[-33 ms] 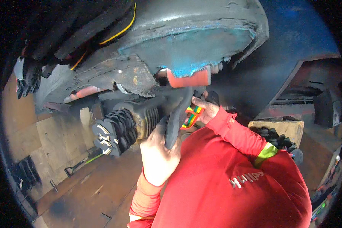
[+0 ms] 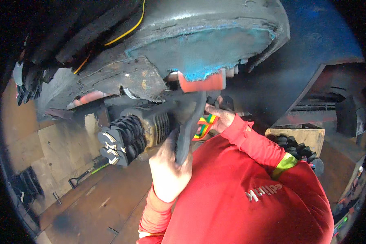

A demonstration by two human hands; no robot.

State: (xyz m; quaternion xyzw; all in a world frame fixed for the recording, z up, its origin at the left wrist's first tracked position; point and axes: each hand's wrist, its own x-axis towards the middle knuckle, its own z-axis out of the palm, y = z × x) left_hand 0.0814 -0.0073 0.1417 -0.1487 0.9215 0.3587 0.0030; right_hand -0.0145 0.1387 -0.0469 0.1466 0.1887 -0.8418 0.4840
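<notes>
A dark flip-flop (image 2: pixel 187 132) stands on edge between my hands, its far end just below a red-orange roller (image 2: pixel 203 82) on the machine. Whether they touch I cannot tell. My left hand (image 2: pixel 170 166) is closed round the near end of the sole. Farther off, my right hand (image 2: pixel 223 118) grips it near the far end, with the fingers partly hidden. A red, yellow and green strap (image 2: pixel 204 127) loops out beside the right hand. Above hangs the machine's dusty grey housing (image 2: pixel 183 18), with a ragged blue-edged flap (image 2: pixel 203 49) over the roller.
Several dark flip-flops (image 2: pixel 122 140) are stacked left of my left hand, beside a ribbed dark block (image 2: pixel 156 124). More dark pieces (image 2: pixel 294 148) lie by a wooden board (image 2: pixel 300 136) at right. A green-and-black handled tool (image 2: pixel 85 175) rests on the brown floor (image 2: pixel 97 203).
</notes>
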